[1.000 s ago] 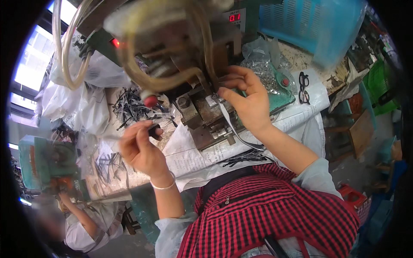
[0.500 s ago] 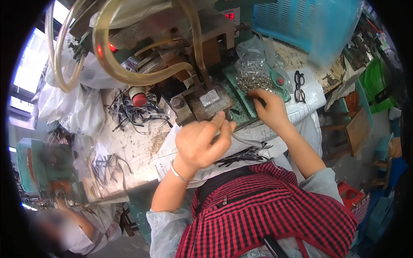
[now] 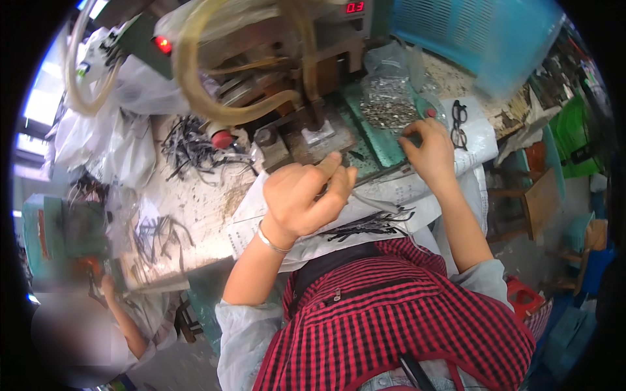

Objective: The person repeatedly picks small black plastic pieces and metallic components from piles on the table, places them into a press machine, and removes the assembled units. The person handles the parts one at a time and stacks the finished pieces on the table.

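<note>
My left hand (image 3: 303,199) is closed at the front edge of the machine's metal block (image 3: 336,144), thumb and fingers drawn together. Whatever it may grip is hidden; a thin grey strip (image 3: 381,206) shows just right of it. A small shiny plate (image 3: 318,135) lies on the block, under the machine's two upright electrodes (image 3: 313,107). My right hand (image 3: 432,153) hovers by the green tray (image 3: 385,153), thumb and forefinger curled into a pinch. Anything between those fingertips is too small to make out. Beyond them lies a heap of small metal parts (image 3: 388,112).
Dark strips (image 3: 372,225) lie on paper before me; more are piled left, beside a red button (image 3: 223,139). Black eyeglass frames (image 3: 459,124) rest at right. Thick hoses (image 3: 186,65) loop over the machine. A blue basket (image 3: 450,32) stands behind. Another person sits at lower left.
My right hand has moved right and away from me, off the near edge of the metal parts. My left hand stays at the block. The whole view has shifted slightly.
</note>
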Available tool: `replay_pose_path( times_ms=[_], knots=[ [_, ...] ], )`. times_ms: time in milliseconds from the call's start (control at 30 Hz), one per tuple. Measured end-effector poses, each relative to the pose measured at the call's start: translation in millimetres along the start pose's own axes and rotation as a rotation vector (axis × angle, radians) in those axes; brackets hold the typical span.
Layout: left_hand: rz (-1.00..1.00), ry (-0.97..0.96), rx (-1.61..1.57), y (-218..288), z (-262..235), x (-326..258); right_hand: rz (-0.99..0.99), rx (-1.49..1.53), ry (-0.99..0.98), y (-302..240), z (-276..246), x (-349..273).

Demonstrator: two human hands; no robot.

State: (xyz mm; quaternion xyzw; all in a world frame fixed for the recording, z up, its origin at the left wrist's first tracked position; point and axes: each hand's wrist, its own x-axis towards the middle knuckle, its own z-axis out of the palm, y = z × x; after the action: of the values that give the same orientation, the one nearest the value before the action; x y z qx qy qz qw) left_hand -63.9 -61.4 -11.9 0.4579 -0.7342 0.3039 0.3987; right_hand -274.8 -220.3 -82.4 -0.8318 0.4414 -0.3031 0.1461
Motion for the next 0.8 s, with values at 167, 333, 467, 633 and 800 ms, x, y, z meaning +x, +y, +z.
replay_pose_path(
  times_ms=[167,333,467,633,800],
  knots=[
    [-0.371,0.013,-0.175,32,-17,-15,-0.057,-0.176,-0.038,2,7,3],
    [-0.62,-0.002,0.362,39,-91,-61,0.095,0.215,-0.018,4,8,-7],
    [-0.694,0.039,0.425,-43,-126,-58,0.039,0.476,0.005,-14,7,5],
    [-0.6,-0.439,0.461,-115,-61,-108,0.124,0.564,-0.014,-19,28,20],
    [-0.581,-0.448,0.503,-140,-40,-166,0.218,0.554,0.07,17,0,-16]
  ],
)
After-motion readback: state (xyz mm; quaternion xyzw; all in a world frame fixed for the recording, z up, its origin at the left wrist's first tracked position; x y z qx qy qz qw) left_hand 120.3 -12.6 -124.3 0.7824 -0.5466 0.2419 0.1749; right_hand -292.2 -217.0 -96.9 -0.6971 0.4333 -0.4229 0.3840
